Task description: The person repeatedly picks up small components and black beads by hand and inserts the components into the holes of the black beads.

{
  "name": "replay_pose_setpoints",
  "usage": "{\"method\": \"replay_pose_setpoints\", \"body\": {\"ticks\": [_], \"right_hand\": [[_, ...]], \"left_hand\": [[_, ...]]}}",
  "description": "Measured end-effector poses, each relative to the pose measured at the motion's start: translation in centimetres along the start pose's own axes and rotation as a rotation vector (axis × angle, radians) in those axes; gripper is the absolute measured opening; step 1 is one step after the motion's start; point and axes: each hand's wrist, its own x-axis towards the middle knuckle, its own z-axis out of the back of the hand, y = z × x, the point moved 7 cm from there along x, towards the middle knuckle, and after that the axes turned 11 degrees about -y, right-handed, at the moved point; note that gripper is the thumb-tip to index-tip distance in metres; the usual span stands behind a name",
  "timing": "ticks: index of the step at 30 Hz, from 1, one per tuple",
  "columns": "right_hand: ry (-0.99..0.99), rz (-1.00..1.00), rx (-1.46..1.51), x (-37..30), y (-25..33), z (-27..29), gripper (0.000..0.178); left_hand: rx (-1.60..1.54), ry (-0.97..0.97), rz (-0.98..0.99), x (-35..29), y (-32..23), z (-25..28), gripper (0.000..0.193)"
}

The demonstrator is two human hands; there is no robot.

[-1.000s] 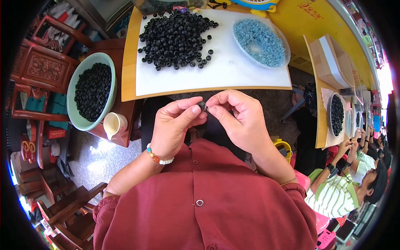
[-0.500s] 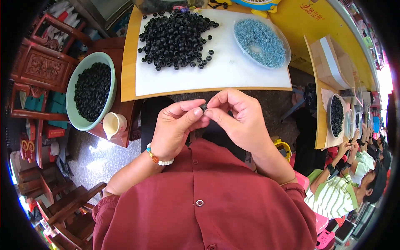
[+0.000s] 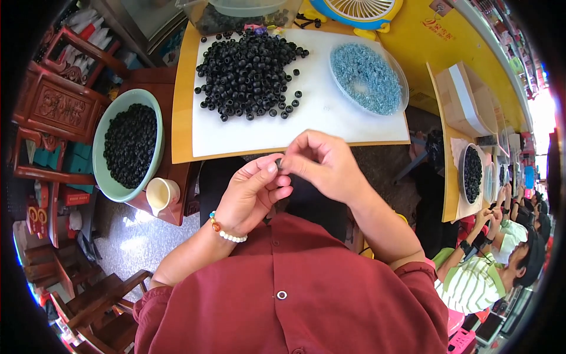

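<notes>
Just past the near edge of the board, above my lap, my left hand [image 3: 250,186] pinches a small black bead [image 3: 279,163] between thumb and forefinger, its other fingers curled below. My right hand [image 3: 330,171] is closed in a pinch against the bead's right side; its fingertips hide whatever they may hold. A big heap of black beads [image 3: 244,74], round with wide holes, lies on the white sheet [image 3: 318,127] in front of me. To its right, a clear shallow dish [image 3: 403,88] holds pale blue chips [image 3: 365,76].
At left stand a pale green basin [image 3: 99,153] of black beads and a cream cup [image 3: 163,196]. A blue and yellow fan [image 3: 359,12] and a clear bin [image 3: 197,15] are at the back. On the right, a person [image 3: 477,277] sits by another board with a cardboard box [image 3: 469,100].
My right hand has shifted slightly left and turned over the bead. My left hand's lower fingers show more. The view has tilted, so the table sits a little lower.
</notes>
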Motion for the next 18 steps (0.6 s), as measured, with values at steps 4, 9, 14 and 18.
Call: {"method": "replay_pose_setpoints", "body": {"ticks": [4, 9, 14, 18], "right_hand": [[-0.36, 0.556, -0.596, 5.7, 4.2, 3.8, 0.01], [-0.616, 0.806, -1.291, 13.6, 4.8, 6.9, 0.006], [-0.588, 0.69, -1.563, 18.1, 3.3, 6.7, 0.009], [-0.569, 0.525, -1.768, 19.8, 2.1, 6.8, 0.011]], "left_hand": [[-0.085, 0.005, 0.024, 0.8, -1.0, 0.2, 0.021], [-0.091, -0.01, 0.037, 1.3, -1.7, 0.6, 0.021], [-0.098, -0.039, 0.019, 1.8, -2.6, 1.2, 0.02], [-0.094, -0.032, 0.014, 2.1, -2.7, 1.4, 0.02]]}}
